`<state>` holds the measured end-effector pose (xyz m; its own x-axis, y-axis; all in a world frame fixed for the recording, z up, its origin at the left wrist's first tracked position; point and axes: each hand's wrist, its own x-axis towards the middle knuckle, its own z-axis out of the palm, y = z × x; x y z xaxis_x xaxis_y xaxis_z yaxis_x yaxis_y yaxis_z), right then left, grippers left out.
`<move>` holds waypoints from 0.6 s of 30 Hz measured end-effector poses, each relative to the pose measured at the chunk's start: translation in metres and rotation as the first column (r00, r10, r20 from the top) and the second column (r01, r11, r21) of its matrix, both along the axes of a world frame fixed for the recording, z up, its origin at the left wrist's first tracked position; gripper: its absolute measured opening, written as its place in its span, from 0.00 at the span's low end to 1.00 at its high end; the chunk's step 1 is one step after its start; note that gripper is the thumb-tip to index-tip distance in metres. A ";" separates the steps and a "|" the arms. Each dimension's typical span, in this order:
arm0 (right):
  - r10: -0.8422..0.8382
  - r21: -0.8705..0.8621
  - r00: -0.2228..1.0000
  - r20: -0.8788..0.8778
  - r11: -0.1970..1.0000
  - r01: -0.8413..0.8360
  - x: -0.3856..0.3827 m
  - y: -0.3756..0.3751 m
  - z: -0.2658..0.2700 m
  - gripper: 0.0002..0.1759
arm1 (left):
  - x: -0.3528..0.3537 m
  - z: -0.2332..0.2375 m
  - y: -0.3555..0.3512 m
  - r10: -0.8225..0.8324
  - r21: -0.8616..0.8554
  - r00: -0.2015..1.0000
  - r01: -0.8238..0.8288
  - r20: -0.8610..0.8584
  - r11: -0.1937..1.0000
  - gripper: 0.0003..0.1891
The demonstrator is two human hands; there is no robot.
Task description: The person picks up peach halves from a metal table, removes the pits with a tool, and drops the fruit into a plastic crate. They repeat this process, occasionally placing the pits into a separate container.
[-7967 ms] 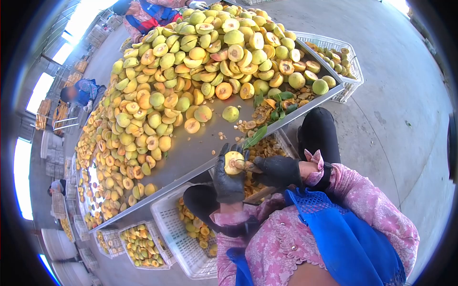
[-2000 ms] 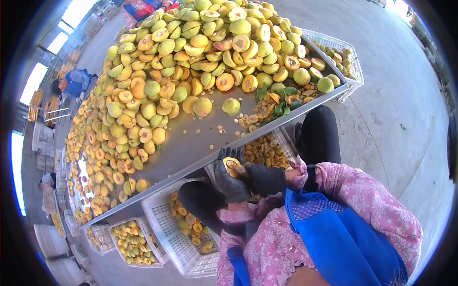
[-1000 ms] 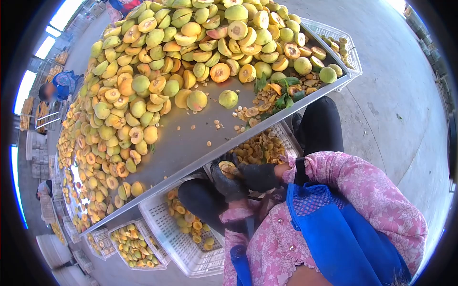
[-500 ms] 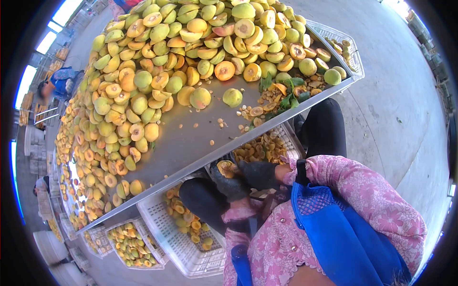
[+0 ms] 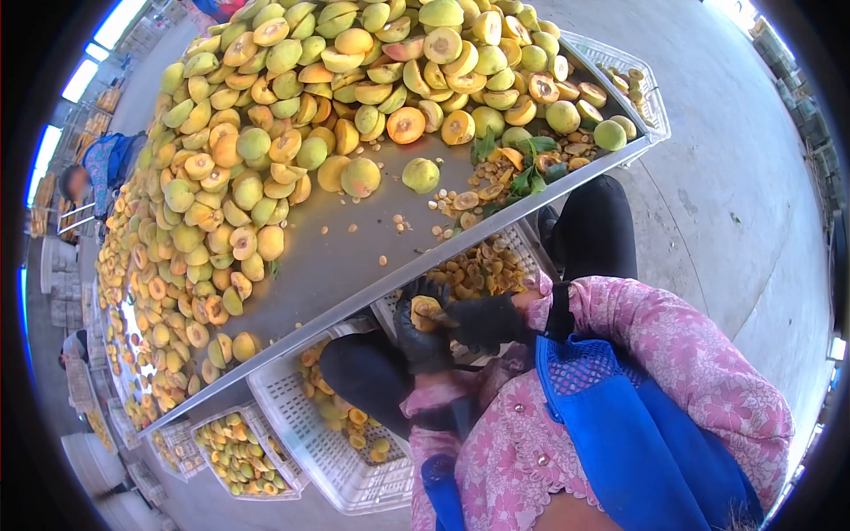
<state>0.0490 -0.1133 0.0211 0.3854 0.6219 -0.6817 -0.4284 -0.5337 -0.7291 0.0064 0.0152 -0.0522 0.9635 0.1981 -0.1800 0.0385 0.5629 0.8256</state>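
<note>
Table (image 5: pixel 328 270) and heap (image 5: pixel 283 150) fill the far side; below the near edge my left hand (image 5: pixel 418 334), fingers up, clasps a fruit (image 5: pixel 426 312); my right hand (image 5: pixel 485 324), elbow bent, meets it from the right, its grip hidden

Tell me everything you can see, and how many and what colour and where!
Fruit pile: too many to count, green, yellow and orange, on the table
Fruit piece: one, yellow-orange, in the left grip
Table: one, grey metal, in front
Leaves: several, green, table's near right corner
Crates: at least five, white, around the table
Pale stacks: several, whitish, far left
Other people: at least two, blue or red clothes, upper left
Floor: one, grey, right
Legs: two, black, by the table's edge
Shirt: one, pink flowered, bottom right
Apron: one, blue, over the shirt
Left grip: one, black-gloved, centre
Right grip: one, black-gloved, beside the left
</note>
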 end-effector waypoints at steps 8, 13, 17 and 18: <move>0.173 0.030 0.984 0.041 0.984 -0.174 -0.004 -0.003 -0.042 0.13 | 0.001 -0.026 0.009 -0.011 -0.390 0.988 -0.051 -0.156 0.919 0.16; 0.382 0.137 0.675 0.632 0.801 -0.582 -0.005 -0.016 -0.107 0.12 | -0.004 -0.043 0.010 -0.087 -0.026 0.991 0.085 -0.101 0.996 0.19; 0.113 0.135 0.950 -0.291 0.988 -0.076 0.005 -0.009 -0.040 0.09 | -0.004 -0.034 0.010 -0.051 -0.152 0.989 0.029 -0.139 0.988 0.16; 0.160 0.134 0.943 -0.292 0.983 -0.125 0.006 -0.008 -0.046 0.09 | -0.004 -0.026 0.007 -0.005 -0.073 0.992 -0.005 -0.130 0.997 0.15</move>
